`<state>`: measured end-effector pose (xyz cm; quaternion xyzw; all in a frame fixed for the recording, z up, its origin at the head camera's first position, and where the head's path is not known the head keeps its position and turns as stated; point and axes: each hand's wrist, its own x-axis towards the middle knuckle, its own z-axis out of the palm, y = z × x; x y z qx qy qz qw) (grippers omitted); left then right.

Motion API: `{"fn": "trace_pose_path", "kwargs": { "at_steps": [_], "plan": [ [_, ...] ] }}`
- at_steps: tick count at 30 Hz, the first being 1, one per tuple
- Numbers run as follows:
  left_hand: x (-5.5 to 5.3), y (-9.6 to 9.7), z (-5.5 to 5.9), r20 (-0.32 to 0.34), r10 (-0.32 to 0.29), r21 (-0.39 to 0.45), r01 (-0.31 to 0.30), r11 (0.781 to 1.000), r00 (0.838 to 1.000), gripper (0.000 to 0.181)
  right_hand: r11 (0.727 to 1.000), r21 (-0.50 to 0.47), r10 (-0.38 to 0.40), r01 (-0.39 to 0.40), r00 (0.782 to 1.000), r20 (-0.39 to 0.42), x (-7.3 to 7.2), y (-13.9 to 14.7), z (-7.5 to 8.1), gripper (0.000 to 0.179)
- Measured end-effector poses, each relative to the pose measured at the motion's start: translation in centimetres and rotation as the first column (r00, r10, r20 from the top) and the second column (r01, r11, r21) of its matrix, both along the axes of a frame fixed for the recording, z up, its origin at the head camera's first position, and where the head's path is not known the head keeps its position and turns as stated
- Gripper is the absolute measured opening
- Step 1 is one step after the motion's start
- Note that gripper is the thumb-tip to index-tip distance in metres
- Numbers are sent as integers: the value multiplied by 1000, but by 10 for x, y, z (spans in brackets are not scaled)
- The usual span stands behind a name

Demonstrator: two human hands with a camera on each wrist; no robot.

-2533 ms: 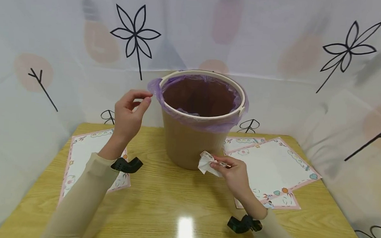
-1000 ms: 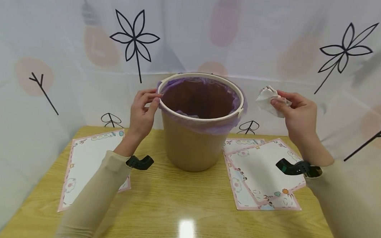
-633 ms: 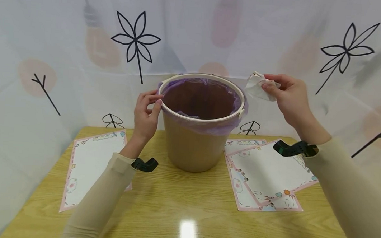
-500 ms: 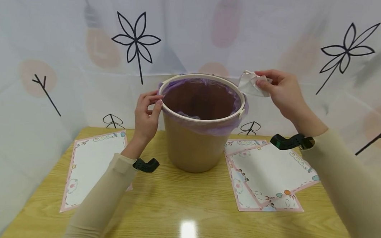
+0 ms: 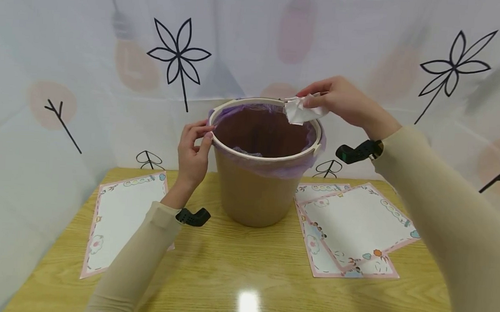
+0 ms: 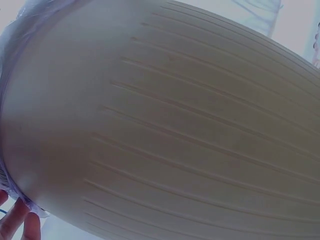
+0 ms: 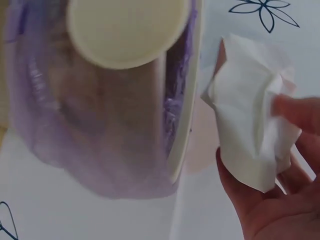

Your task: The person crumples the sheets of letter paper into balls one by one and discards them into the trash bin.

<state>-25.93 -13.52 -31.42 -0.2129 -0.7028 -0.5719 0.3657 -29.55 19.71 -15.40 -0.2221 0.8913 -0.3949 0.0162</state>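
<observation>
A beige trash bin (image 5: 254, 194) stands at the back middle of the table, lined with a purple plastic bag (image 5: 274, 170) folded over its rim. My left hand (image 5: 194, 153) grips the bin's left rim, thumb and fingertips at the edge. Above the right back part of the opening, my right hand (image 5: 347, 102) pinches a crumpled sheet of white paper (image 5: 300, 112) between thumb and fingers. That same crumpled paper (image 7: 250, 112) appears beside the rim in the right wrist view. The bin's ridged side (image 6: 175, 125) fills the left wrist view, with a few left fingertips (image 6: 31, 225) at its lower left corner.
One pink-bordered sheet (image 5: 124, 215) lies left of the bin, partly under the left arm. Two overlapping sheets (image 5: 357, 223) with similar borders lie on the right. Behind the wooden table (image 5: 226, 277) hangs a pale cloth (image 5: 247, 43) printed with flowers.
My right hand has lifted the crumpled paper from in front of the bin, out to the right, then left over the opening. My left hand has moved right onto the rim.
</observation>
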Motion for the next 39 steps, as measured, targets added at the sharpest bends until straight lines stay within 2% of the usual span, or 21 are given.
{"fn": "trace_pose_path", "kwargs": {
  "at_steps": [6, 12, 23, 26, 33, 38, 39],
  "plan": [
    [-1, -1, -2, -10, -4, 0, 4, 1000, 1000, 24, 995, 67, 64, -71, 993, 103, -11, -21, 7, 37],
    [1, 0, 0, -6, -7, 2, 7, 1000, 1000, 25, 984, 125, 110, -130, 982, 156, -21, -39, 10, 34],
    [-2, 2, -2, -23, 2, 19, -2, 1000, 1000, 21, 969, 160, 144, -187, 958, 247, -32, -63, 7, 40],
    [2, 4, 1, -31, 0, 22, 0, 1000, 1000, 21, 967, 146, 165, -210, 948, 272, -34, -67, 5, 41],
    [30, 13, 23, -22, 0, 16, 1, 1000, 1000, 21, 964, 102, 205, -245, 932, 298, -35, -71, 1, 46],
    [30, 13, 22, -19, 4, 14, -3, 1000, 1000, 21, 958, 77, 242, -277, 922, 302, -36, -68, 1, 47],
    [28, 12, 19, -22, 2, 15, -2, 1000, 1000, 21, 957, 72, 246, -279, 921, 301, -36, -68, 1, 48]
  ]
}}
